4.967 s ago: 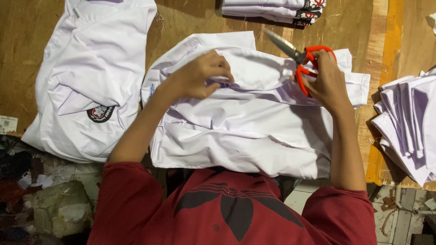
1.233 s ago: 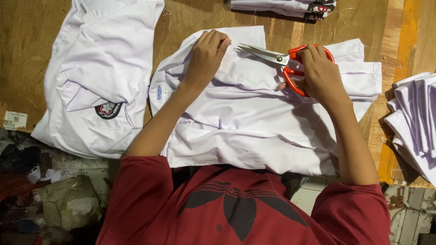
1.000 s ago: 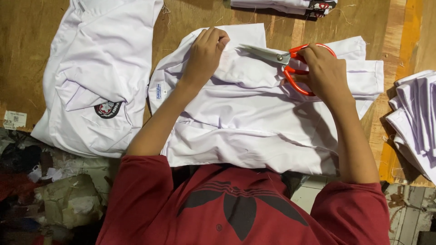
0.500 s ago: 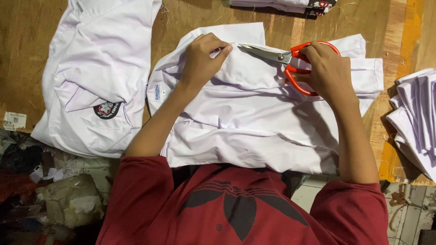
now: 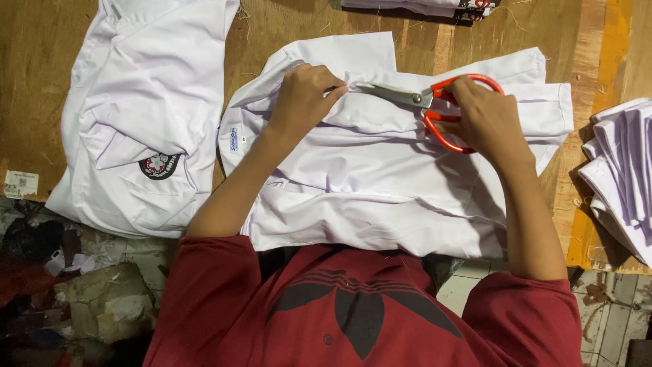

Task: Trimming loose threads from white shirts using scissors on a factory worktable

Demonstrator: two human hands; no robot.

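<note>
A white shirt (image 5: 380,183) lies spread on the wooden table (image 5: 41,88) in front of me. My left hand (image 5: 302,102) pinches a fold of the shirt near its upper edge. My right hand (image 5: 485,119) grips red-handled scissors (image 5: 424,102), fingers through the loops. The steel blades point left and their tips reach the fabric right beside my left fingertips.
Another white shirt with a dark chest badge (image 5: 146,115) lies at the left. Folded white garments (image 5: 628,170) are stacked at the right edge, and more folded pieces (image 5: 421,7) sit at the top. Paper scraps and rubbish (image 5: 75,299) cover the floor at the lower left.
The scissors have swung from pointing up-left to pointing straight left, tips now at my left fingers. My left hand shifted slightly and closed on the fabric fold.
</note>
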